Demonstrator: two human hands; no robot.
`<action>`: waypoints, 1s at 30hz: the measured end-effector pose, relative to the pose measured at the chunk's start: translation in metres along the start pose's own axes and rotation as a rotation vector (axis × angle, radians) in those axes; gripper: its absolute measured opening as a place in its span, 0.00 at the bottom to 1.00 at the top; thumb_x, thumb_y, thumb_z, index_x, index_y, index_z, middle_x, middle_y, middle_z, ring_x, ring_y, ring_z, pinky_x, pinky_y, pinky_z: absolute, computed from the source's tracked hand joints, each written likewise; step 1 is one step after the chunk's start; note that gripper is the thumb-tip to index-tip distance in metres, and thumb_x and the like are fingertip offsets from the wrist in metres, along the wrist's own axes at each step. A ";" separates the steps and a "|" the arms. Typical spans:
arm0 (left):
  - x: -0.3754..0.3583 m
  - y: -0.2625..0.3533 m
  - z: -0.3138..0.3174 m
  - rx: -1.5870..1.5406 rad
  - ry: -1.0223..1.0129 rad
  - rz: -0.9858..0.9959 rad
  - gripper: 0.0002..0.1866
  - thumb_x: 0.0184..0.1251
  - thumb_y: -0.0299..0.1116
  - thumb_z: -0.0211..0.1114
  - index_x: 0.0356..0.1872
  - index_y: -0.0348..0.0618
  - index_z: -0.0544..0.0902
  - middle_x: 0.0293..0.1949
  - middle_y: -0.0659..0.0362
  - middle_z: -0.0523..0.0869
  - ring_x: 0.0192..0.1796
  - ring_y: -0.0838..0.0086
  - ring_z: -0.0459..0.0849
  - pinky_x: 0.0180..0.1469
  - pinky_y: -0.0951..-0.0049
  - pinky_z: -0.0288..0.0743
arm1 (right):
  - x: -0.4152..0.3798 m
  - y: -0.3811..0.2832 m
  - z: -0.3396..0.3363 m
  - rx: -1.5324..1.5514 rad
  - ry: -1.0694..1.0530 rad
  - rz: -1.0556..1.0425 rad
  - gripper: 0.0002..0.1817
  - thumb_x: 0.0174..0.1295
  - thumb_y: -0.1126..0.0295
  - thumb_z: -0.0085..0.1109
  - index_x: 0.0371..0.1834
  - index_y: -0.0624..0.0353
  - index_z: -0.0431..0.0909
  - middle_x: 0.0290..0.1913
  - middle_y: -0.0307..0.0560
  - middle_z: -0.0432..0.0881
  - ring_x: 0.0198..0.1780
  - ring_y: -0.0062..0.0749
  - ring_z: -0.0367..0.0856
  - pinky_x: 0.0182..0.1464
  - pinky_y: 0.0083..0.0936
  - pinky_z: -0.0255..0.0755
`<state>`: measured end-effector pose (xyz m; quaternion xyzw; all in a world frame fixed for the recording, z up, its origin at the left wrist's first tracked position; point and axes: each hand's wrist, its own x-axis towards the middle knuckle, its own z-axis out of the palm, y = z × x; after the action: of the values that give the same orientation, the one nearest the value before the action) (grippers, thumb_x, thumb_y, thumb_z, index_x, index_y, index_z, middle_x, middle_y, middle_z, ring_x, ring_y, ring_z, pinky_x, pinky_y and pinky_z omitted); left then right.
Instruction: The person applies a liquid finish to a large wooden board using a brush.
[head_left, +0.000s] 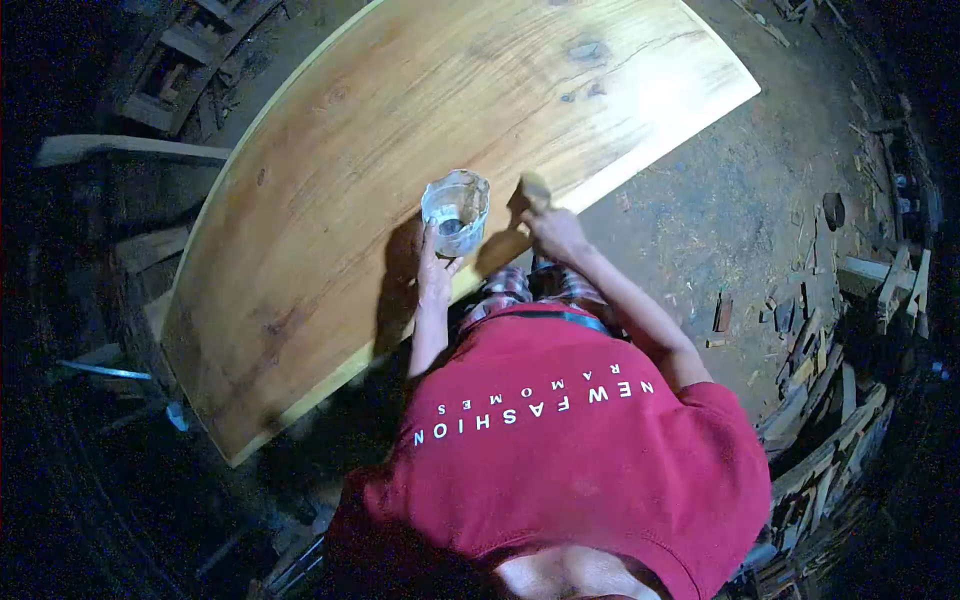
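A large wooden tabletop [330, 200] with a glossy, light-brown grain lies in front of me. My left hand [434, 272] grips a clear plastic cup [455, 210] from below; the cup is smeared inside and holds a little dark liquid. It is held over the board's near edge. My right hand [556, 232] is closed on a small brush [535, 188], whose bristles rest on or just above the wood by the near edge, to the right of the cup. I wear a red shirt with white lettering.
The board's near edge [330, 380] runs diagonally from lower left to upper right. Dirt floor [730, 210] with wood chips lies to the right. Stacked offcuts [830, 400] pile up at the far right. Timber pieces [130, 150] sit at the left, in the dark.
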<state>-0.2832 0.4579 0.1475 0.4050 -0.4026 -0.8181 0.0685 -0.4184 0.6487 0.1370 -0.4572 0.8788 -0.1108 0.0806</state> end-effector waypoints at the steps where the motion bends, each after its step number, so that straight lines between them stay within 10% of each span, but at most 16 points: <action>1: 0.004 0.003 0.002 0.005 0.002 0.008 0.37 0.54 0.58 0.59 0.64 0.60 0.59 0.63 0.59 0.62 0.64 0.60 0.62 0.62 0.49 0.55 | -0.001 -0.007 0.012 0.066 0.076 -0.045 0.10 0.48 0.73 0.51 0.35 0.52 0.75 0.24 0.53 0.77 0.29 0.47 0.79 0.32 0.40 0.74; 6: 0.005 0.022 0.003 -0.012 0.030 0.019 0.36 0.54 0.59 0.60 0.63 0.61 0.60 0.62 0.60 0.64 0.64 0.64 0.62 0.61 0.49 0.53 | 0.011 0.006 0.007 0.684 0.216 0.043 0.09 0.51 0.75 0.52 0.35 0.59 0.80 0.31 0.50 0.82 0.27 0.34 0.80 0.27 0.30 0.74; 8: 0.011 0.027 -0.001 0.025 0.002 -0.030 0.37 0.53 0.59 0.60 0.63 0.61 0.60 0.62 0.60 0.65 0.64 0.64 0.62 0.60 0.50 0.55 | 0.023 0.022 -0.040 1.189 -0.031 0.425 0.08 0.52 0.76 0.54 0.34 0.63 0.80 0.26 0.41 0.81 0.19 0.19 0.73 0.20 0.16 0.68; 12: 0.019 0.035 -0.003 0.048 0.023 -0.053 0.37 0.51 0.60 0.61 0.62 0.63 0.61 0.61 0.61 0.67 0.62 0.66 0.64 0.59 0.52 0.56 | 0.037 0.064 -0.046 1.191 0.196 0.623 0.07 0.50 0.74 0.56 0.32 0.61 0.81 0.22 0.41 0.80 0.21 0.20 0.75 0.21 0.19 0.71; 16: 0.033 0.031 -0.017 0.018 -0.002 -0.043 0.40 0.49 0.61 0.63 0.63 0.63 0.59 0.60 0.61 0.67 0.62 0.66 0.64 0.58 0.53 0.57 | 0.056 0.056 -0.023 0.618 0.402 0.370 0.12 0.46 0.70 0.58 0.35 0.58 0.80 0.27 0.53 0.81 0.27 0.43 0.80 0.34 0.34 0.74; 21: 0.051 0.021 -0.033 0.017 0.017 -0.038 0.41 0.50 0.60 0.62 0.65 0.63 0.56 0.61 0.61 0.66 0.63 0.66 0.62 0.58 0.52 0.56 | 0.064 -0.006 0.010 0.113 0.109 0.103 0.08 0.51 0.70 0.50 0.32 0.54 0.78 0.27 0.56 0.77 0.25 0.51 0.77 0.27 0.42 0.71; 25: 0.037 0.037 -0.044 0.026 0.000 -0.001 0.39 0.52 0.59 0.61 0.64 0.63 0.57 0.61 0.61 0.64 0.64 0.66 0.61 0.58 0.50 0.55 | 0.062 -0.048 0.001 0.283 0.041 0.047 0.09 0.52 0.70 0.50 0.34 0.54 0.79 0.31 0.57 0.78 0.27 0.52 0.77 0.29 0.41 0.73; 30: 0.029 0.049 -0.046 0.021 0.020 0.010 0.39 0.52 0.60 0.61 0.64 0.63 0.57 0.63 0.60 0.62 0.65 0.66 0.59 0.59 0.48 0.54 | 0.084 0.017 -0.011 1.097 0.075 0.308 0.11 0.53 0.73 0.54 0.39 0.62 0.80 0.27 0.42 0.81 0.24 0.26 0.79 0.20 0.22 0.69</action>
<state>-0.2797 0.3848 0.1494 0.4117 -0.4124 -0.8095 0.0722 -0.4822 0.5907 0.1400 -0.2107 0.7515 -0.5539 0.2900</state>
